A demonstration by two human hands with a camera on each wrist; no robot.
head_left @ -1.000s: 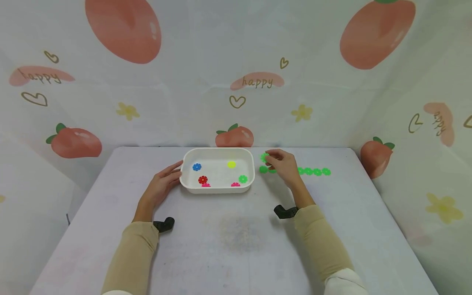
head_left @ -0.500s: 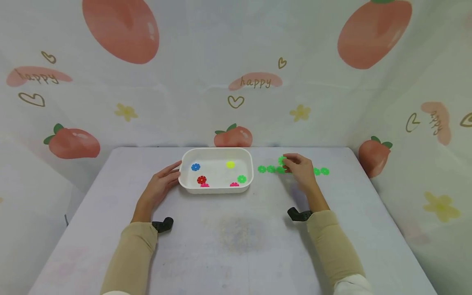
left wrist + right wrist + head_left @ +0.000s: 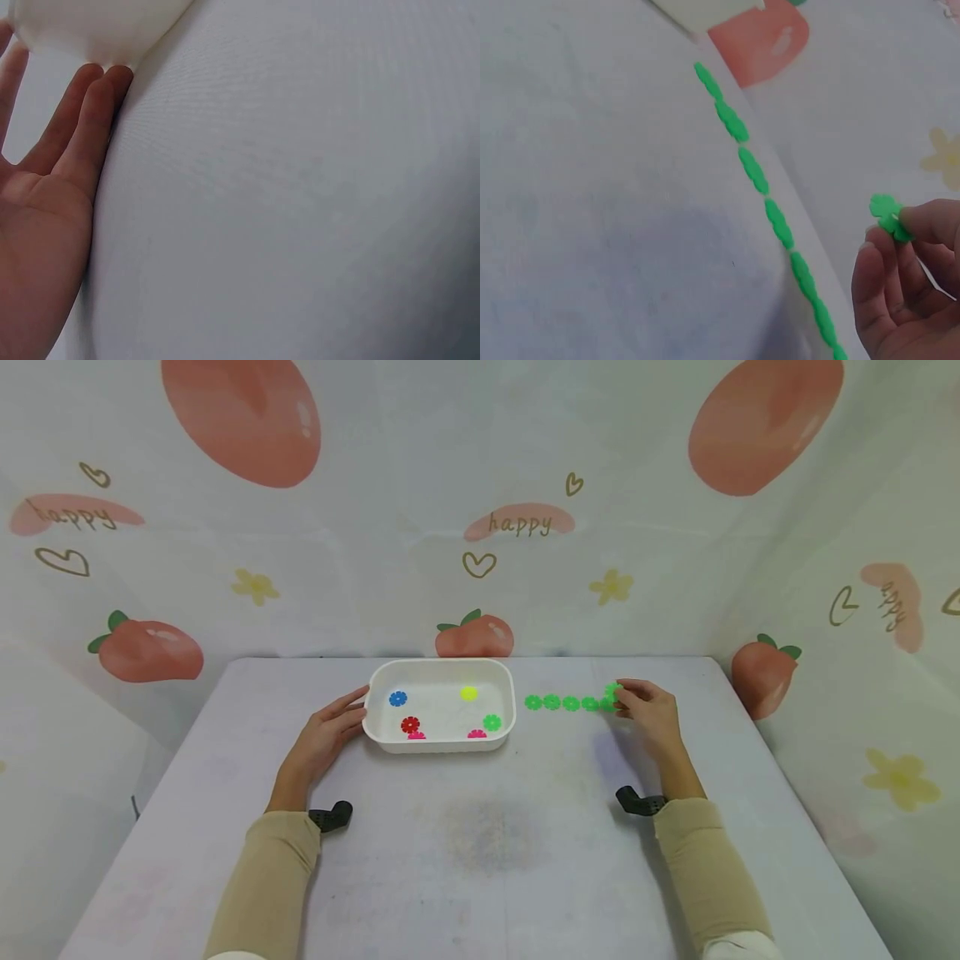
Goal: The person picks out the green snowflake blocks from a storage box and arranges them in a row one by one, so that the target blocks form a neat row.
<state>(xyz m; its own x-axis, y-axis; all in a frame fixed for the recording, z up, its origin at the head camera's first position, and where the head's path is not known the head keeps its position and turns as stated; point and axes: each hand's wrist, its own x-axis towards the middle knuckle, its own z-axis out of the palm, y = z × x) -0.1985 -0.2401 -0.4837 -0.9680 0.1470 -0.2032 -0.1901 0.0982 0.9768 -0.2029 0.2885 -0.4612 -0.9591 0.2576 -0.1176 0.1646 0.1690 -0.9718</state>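
Note:
My left hand point(image 3: 321, 745) rests beside the white tray point(image 3: 438, 747), its fingers extended and touching the tray's left wall. The left wrist view shows those fingertips point(image 3: 90, 73) against the tray's side. To the right, my right hand point(image 3: 654, 718) pinches a green flower-shaped plastic disc point(image 3: 885, 206) between thumb and fingers, above the table. Below it runs a row of similar green discs point(image 3: 572, 703), lying flat and close together. In the head view my right hand hides the row's right end.
Inside the tray lie a blue disc point(image 3: 398, 698), a yellow disc point(image 3: 468, 693), a red disc point(image 3: 410, 725), a green disc point(image 3: 492, 722) and two pink ones partly hidden by the front wall. A patterned cloth point(image 3: 360, 568) hangs behind the table point(image 3: 450, 893).
My right hand has moved right along the row, carrying the pinched green disc from near the tray toward the row's right end. My left hand has stayed at the tray.

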